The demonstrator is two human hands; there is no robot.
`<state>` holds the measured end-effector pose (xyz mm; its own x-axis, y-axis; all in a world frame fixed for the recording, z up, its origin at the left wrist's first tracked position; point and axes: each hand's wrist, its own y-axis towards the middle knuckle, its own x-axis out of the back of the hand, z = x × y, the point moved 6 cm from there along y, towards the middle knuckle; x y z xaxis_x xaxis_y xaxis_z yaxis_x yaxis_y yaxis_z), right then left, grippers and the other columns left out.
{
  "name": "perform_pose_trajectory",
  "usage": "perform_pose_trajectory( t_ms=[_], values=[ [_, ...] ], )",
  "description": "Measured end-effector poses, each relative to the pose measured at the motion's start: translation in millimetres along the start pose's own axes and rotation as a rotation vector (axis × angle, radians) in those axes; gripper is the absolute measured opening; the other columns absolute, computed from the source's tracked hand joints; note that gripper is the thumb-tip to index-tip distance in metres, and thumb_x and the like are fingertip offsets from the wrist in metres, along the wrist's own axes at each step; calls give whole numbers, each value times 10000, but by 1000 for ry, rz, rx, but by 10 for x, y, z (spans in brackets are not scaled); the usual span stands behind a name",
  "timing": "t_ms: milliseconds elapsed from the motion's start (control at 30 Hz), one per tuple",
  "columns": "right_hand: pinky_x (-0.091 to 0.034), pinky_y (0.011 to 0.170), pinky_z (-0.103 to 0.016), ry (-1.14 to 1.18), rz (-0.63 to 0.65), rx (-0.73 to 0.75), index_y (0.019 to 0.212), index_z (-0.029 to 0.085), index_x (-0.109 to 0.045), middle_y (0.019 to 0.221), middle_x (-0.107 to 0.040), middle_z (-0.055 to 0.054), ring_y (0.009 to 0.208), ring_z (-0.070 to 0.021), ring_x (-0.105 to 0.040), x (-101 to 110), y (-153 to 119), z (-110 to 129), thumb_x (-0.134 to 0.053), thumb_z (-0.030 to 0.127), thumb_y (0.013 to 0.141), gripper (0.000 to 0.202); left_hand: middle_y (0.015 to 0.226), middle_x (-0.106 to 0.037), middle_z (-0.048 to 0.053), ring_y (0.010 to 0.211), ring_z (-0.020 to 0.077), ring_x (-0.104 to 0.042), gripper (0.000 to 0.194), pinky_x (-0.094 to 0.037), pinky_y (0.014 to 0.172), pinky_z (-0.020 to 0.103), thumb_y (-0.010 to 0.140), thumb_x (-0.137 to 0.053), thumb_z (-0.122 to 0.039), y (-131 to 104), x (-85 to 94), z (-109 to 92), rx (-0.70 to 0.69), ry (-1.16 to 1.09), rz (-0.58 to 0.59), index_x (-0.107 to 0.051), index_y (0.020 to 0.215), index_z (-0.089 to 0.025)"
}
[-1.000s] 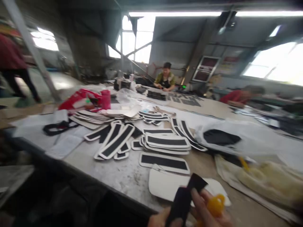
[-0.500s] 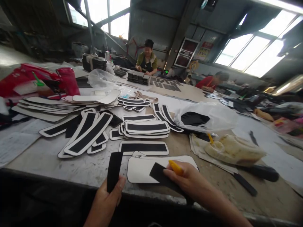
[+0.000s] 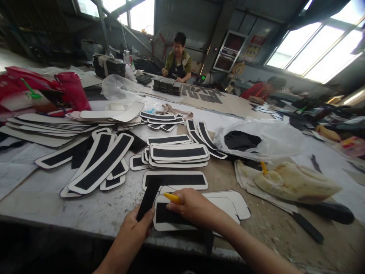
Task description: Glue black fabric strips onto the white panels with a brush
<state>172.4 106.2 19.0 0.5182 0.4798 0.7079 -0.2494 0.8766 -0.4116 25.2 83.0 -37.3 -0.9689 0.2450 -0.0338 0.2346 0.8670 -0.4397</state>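
The left hand (image 3: 136,225) grips a flat black strip (image 3: 150,196) between thumb and fingers, the strip tilted with its far end leaning right. The right hand (image 3: 194,207) is closed around a pointed yellow plastic tool (image 3: 172,198), and its fingers touch a second, dark rectangular strip (image 3: 165,214) lying on a white, round-cornered panel (image 3: 161,226) at the near edge of the worktable (image 3: 94,217).

Just beyond the hands lies a single white panel with a black centre (image 3: 175,179), and past it a small stack of similar white-bordered black panels (image 3: 179,152). To the left, more long panels of this kind (image 3: 101,163) overlap at a slant; farther left is a pile of plain white curved panels (image 3: 48,127), near a red cylindrical container (image 3: 73,91).

On the right, a clear plastic bag (image 3: 281,139) holds black material, and nearer stands a yellowish, stained plastic container (image 3: 302,182) beside a black-handled tool (image 3: 332,212). At the far side, a person in a dark apron (image 3: 178,62) sits behind stacked dark pieces (image 3: 167,85).
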Motion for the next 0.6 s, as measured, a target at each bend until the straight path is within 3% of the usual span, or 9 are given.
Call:
perform_pose_trajectory(
  t_ms=[200, 300, 433, 600],
  values=[
    [-292, 518, -209, -125, -27, -20, 734, 187, -637, 662, -616, -11, 593, -131, -522, -25, 66, 42, -542, 323, 772, 170, 418, -367, -60, 406, 101, -323, 364, -235, 386, 212, 639, -601, -520, 26, -10, -46, 39, 79, -130, -485, 566, -183],
    [-278, 508, -221, -192, -32, -14, 740, 199, -638, 691, -630, -21, 620, -151, -540, 1, -12, 7, -568, 382, 751, 195, 393, -353, -64, 374, 105, -301, 343, -215, 354, 217, 619, -623, -511, 35, -19, -58, 47, 107, -135, -523, 589, -184],
    [-267, 515, -237, -274, -32, -103, 701, 193, -615, 688, -617, -18, 630, -163, -532, 164, -378, -296, -600, 416, 718, 224, 401, -385, -57, 381, 110, -323, 367, -231, 363, 215, 626, -607, -540, 29, 12, -48, 26, 137, -155, -557, 650, -177],
    [-327, 575, -221, -16, -161, -187, 692, 174, -546, 698, -578, 8, 642, -133, -504, 401, -880, -761, -464, 299, 814, 193, 376, -363, -64, 387, 106, -311, 444, -221, 389, 210, 598, -591, -600, 37, 25, 47, 60, 153, -175, -542, 673, -166]
  ],
)
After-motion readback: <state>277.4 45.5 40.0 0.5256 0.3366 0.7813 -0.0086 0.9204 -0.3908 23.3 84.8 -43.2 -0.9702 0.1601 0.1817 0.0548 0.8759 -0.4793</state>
